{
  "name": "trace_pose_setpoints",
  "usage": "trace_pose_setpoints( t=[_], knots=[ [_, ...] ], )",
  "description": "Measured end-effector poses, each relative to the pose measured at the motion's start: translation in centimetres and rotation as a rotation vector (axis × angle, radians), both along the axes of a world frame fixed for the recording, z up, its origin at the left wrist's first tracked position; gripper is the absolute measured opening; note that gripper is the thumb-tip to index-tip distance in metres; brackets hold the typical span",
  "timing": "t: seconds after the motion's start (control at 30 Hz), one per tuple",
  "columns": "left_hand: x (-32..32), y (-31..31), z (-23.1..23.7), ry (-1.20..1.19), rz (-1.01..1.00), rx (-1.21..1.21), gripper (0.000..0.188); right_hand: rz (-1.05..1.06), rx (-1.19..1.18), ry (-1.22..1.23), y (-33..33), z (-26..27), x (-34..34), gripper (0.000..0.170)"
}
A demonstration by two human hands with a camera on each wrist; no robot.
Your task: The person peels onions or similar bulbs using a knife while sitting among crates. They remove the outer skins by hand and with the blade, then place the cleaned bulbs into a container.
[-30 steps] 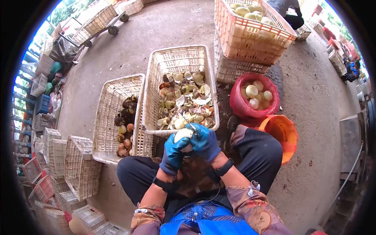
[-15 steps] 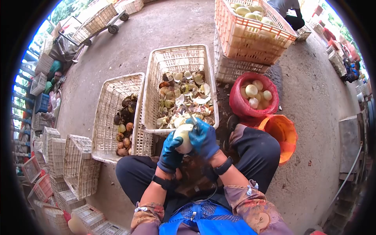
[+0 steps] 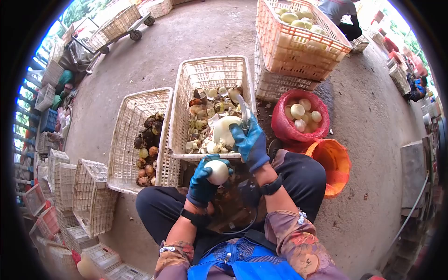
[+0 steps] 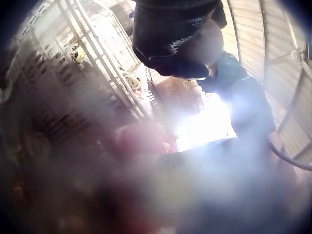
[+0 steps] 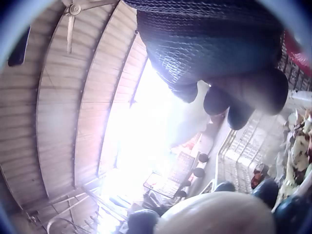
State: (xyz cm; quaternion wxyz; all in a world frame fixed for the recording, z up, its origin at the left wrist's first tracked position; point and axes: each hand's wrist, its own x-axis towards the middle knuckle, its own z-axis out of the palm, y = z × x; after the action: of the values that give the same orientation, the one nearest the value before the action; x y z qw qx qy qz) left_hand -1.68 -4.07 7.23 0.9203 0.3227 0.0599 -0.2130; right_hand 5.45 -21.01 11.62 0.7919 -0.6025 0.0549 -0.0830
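Observation:
My left hand (image 3: 203, 179), in a blue glove, holds a peeled white onion (image 3: 218, 172) in front of the middle crate. In the right wrist view that onion (image 5: 219, 214) fills the bottom edge, with blue fingertips round it. My gloved right hand (image 3: 250, 143) grips a knife (image 3: 243, 108), its blade pointing up and away from me. With the same hand I pinch a big pale onion layer (image 3: 226, 130) over the near end of the white crate (image 3: 213, 59), which contains onion skins and scraps (image 3: 200, 114). The left wrist view is hazy, showing part of the glove (image 4: 168, 39).
Left of the middle crate, a tilted crate (image 3: 116, 140) contains unpeeled onions (image 3: 148, 168). On the right stand a red mesh-lined tub (image 3: 285, 128) with peeled onions and an orange bucket (image 3: 343, 163). Behind, stacked crates (image 3: 298, 51) hold pale produce. A person (image 3: 338, 11) sits beyond.
My right hand has moved forward and right, away from the onion, carrying the knife and a pulled-off layer over the crate. My left hand keeps the onion, now smaller and rounder.

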Motion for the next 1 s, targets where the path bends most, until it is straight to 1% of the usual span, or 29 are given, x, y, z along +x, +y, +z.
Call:
trace_pose_setpoints(
  t=[0.03,0.07,0.1,0.13,0.17,0.2,0.23,0.27,0.3,0.33,0.37,0.43,0.47,0.57,0.6,0.7,0.8,0.87,0.9,1.0],
  knots=[
    [0.2,0.0,-0.5,0.061,0.054,-0.052,0.055,-0.023,-0.079,0.007,-0.1,0.3,0.2,0.032],
    [0.6,0.5,-1.0,0.077,0.051,-0.094,0.049,0.011,-0.018,0.096,-0.3,0.2,-0.4,0.035],
    [0.9,0.8,-1.2,0.123,0.088,-0.116,0.048,0.05,0.042,0.186,-0.5,-0.2,-0.9,0.038],
    [1.1,1.0,-1.3,0.172,0.127,-0.138,0.048,0.164,0.135,0.193,-0.5,-1.3,-1.4,0.043],
    [1.2,1.3,-1.4,0.224,0.164,-0.159,0.047,0.251,0.123,0.158,-0.1,-2.4,-2.5,0.044],
    [1.3,1.4,-1.4,0.176,0.161,-0.122,0.047,0.335,0.111,0.123,0.6,-2.1,-3.7,0.045],
    [1.6,1.4,-2.0,0.232,0.203,-0.169,0.047,0.419,0.098,0.086,1.2,-2.0,-4.5,0.046],
    [2.1,1.2,-2.9,0.286,0.245,-0.217,0.047,0.425,0.039,0.012,1.7,-2.8,-4.8,0.046],
    [2.2,0.7,-2.8,0.339,0.288,-0.266,0.048,0.431,-0.02,-0.065,2.4,-3.3,-4.8,0.046],
    [2.0,0.3,-2.5,0.343,0.318,-0.239,0.047,0.435,-0.079,-0.142,2.7,-3.6,-4.8,0.047],
    [1.7,0.2,-2.2,0.293,0.267,-0.16,0.046,0.468,-0.002,-0.036,2.1,-3.8,-4.9,0.047],
    [0.9,-0.5,0.9,0.192,0.165,-0.003,0.046,0.529,0.15,0.177,0.7,-0.4,-5.2,0.049],
    [0.9,-1.2,2.9,0.205,0.203,0.131,0.045,0.447,0.249,0.163,1.2,-1.3,-5.0,0.045],
    [1.1,0.0,1.8,-0.013,0.0,0.279,0.046,0.498,0.315,0.268,0.0,-0.3,-4.8,0.039],
    [0.8,-0.5,1.1,0.006,0.058,0.375,0.048,0.452,0.337,0.31,0.4,-1.7,-4.5,0.038],
    [0.7,-1.1,0.5,-0.053,0.055,0.382,0.047,0.447,0.249,0.351,0.1,-3.3,-4.3,0.036],
    [0.5,-0.7,0.7,0.019,-0.017,0.253,0.045,0.372,0.116,0.288,0.4,-3.3,-4.1,0.035],
    [0.4,0.0,-0.6,-0.024,-0.049,0.146,0.05,0.301,-0.089,0.153,0.8,-6.0,-3.6,0.036],
    [0.2,0.1,-1.0,-0.043,-0.064,0.091,0.053,0.265,-0.192,0.088,1.0,-5.8,-3.4,0.037],
    [-0.3,-0.5,-2.5,0.063,0.132,0.078,0.05,0.164,-0.5,0.073,0.9,-4.5,-3.6,0.036]
  ],
)
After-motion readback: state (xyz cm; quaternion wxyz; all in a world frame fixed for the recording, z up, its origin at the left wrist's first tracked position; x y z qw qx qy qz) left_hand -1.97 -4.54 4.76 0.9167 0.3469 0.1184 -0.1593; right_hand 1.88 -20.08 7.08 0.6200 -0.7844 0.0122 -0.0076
